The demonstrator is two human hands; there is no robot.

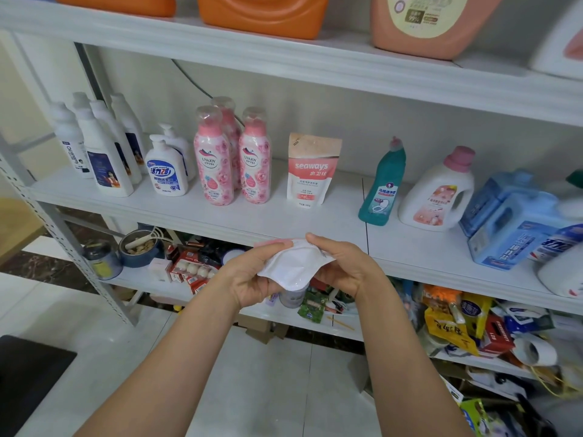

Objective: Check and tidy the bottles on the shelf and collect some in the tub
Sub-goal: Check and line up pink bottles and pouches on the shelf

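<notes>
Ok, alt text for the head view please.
The left hand and right hand hold a white pouch in front of a shelf. On it stand white bottles, pink bottles, a seaways pouch and a teal bottle.

The top edge is cutting off an orange jug [262, 14], a second orange jug [116, 3] and a peach jug [426, 23], leaving only their lower parts showing. The pouch [291, 263] is turning its plain white side to the camera, hiding any print, while the left hand [249, 275] and right hand [344, 266] are gripping and covering its sides. A rear pink bottle [227, 118] is showing only its top behind two others. A rear pump bottle [176, 138] is hiding behind another. The blue jugs [511, 222] are smearing into blur. A white bottle [561, 272] is running off the right edge.
</notes>
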